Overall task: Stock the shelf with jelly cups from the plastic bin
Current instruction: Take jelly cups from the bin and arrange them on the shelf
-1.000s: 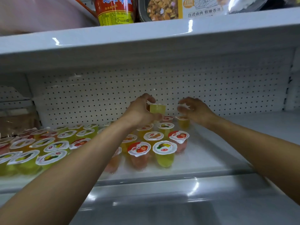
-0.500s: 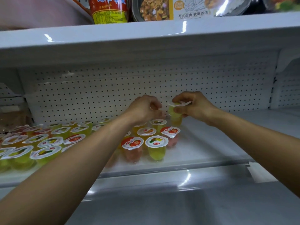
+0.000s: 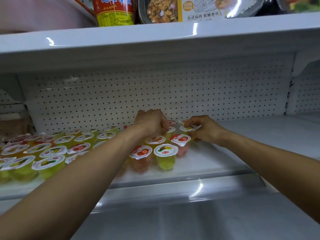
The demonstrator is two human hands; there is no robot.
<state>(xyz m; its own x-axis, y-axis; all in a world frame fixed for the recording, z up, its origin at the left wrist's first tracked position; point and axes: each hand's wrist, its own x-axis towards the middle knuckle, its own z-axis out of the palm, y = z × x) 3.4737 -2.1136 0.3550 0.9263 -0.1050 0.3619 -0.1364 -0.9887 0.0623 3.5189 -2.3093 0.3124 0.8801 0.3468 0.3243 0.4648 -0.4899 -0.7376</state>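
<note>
Several jelly cups (image 3: 165, 155) with yellow and red jelly stand in rows on the left and middle of the white shelf (image 3: 216, 163). My right hand (image 3: 206, 131) grips a yellow jelly cup (image 3: 190, 128) that stands at the right end of the back rows, with fingertips on its lid. My left hand (image 3: 152, 122) hangs over the cups just left of it, fingers curled downward by another cup (image 3: 171, 129). Its palm side is hidden, so I cannot tell whether it holds anything. The plastic bin is out of view.
A perforated white back panel (image 3: 207, 94) closes the shelf behind the cups. The upper shelf (image 3: 155, 42) overhangs closely and carries a red-and-yellow can (image 3: 114, 11), a boxed meal (image 3: 199, 9) and a pink object (image 3: 34, 13). Bare shelf extends to the right of my right hand.
The yellow cup held up in my left hand a second ago is now in my right hand, lowered onto the shelf. My left hand has dropped over the back cups.
</note>
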